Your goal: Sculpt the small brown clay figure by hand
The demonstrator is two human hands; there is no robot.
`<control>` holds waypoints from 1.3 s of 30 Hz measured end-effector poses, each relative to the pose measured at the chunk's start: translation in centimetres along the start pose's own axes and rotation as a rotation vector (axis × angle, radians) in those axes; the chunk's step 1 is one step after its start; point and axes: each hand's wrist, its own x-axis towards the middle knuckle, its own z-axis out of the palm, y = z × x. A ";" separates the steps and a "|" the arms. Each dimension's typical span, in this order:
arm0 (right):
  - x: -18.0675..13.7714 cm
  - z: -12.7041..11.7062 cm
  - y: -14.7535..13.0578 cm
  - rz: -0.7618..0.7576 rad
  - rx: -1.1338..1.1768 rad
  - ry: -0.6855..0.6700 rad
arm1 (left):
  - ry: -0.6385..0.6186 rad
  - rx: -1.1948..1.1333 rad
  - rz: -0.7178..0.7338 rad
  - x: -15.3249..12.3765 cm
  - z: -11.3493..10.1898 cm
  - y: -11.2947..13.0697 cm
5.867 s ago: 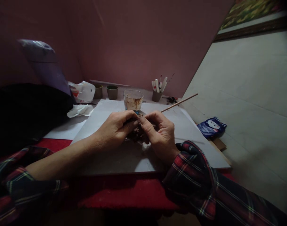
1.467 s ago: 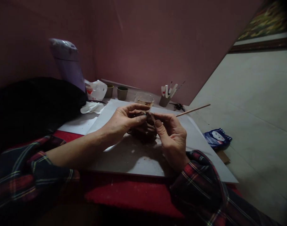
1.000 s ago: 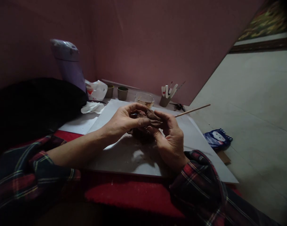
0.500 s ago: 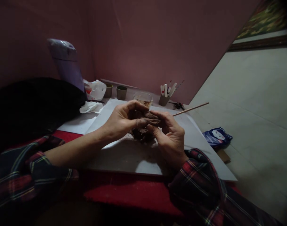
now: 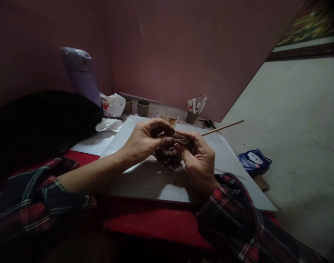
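Note:
A dark brown lump of clay (image 5: 167,155) sits on a grey board (image 5: 156,182) in front of me. Both hands meet just above it. My left hand (image 5: 146,138) curls its fingers and thumb around a smaller piece of clay (image 5: 179,137). My right hand (image 5: 199,157) pinches the same piece from the other side. A thin wooden stick (image 5: 223,128) pokes out to the right from behind my right hand, and its near end is hidden.
A glass of muddy water (image 5: 168,116) stands behind my hands. Two small cups (image 5: 143,108), a pot of tools (image 5: 192,116), a white bag (image 5: 113,105), a tissue (image 5: 108,125) and a purple flask (image 5: 81,75) line the back. A blue packet (image 5: 253,160) lies right.
Over the last seconds my fingers have kept working the small clay piece, closing tighter around it. The camera shifted slightly; the lump on the board stayed put.

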 end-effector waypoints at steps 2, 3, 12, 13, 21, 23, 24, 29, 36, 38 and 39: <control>-0.1 0.0 0.0 -0.004 -0.004 0.014 | 0.008 -0.030 -0.059 -0.1 0.1 0.1; -0.2 0.0 0.0 -0.025 -0.005 0.022 | 0.008 -0.055 -0.100 -0.2 0.1 0.2; -0.1 -0.2 -0.5 -0.118 -0.127 -0.028 | 0.024 -0.061 -0.175 -0.3 0.0 -0.2; -0.1 -0.2 -0.4 -0.096 -0.130 -0.017 | 0.022 -0.049 -0.168 -0.3 -0.1 -0.3; -0.2 -0.3 0.0 -0.067 -0.109 -0.010 | 0.028 0.043 -0.168 -0.3 0.0 -0.1; -0.3 -0.3 -0.2 -0.086 -0.099 0.009 | 0.034 0.022 -0.139 -0.3 0.1 0.1; -0.3 -0.3 -0.3 -0.094 -0.090 0.016 | 0.034 0.008 -0.129 -0.3 0.2 0.1; -0.3 -0.2 -0.5 -0.060 -0.071 0.028 | 0.040 0.038 -0.112 -0.3 0.3 0.2; -0.3 -0.1 -0.3 -0.098 -0.092 0.072 | 0.005 0.058 -0.134 -0.3 0.4 0.2; -0.4 -0.2 -0.3 -0.126 -0.081 0.050 | -0.040 0.055 -0.193 -0.4 0.3 0.3; -0.4 -0.2 -0.2 -0.139 -0.074 0.037 | -0.059 0.058 -0.231 -0.4 0.3 0.3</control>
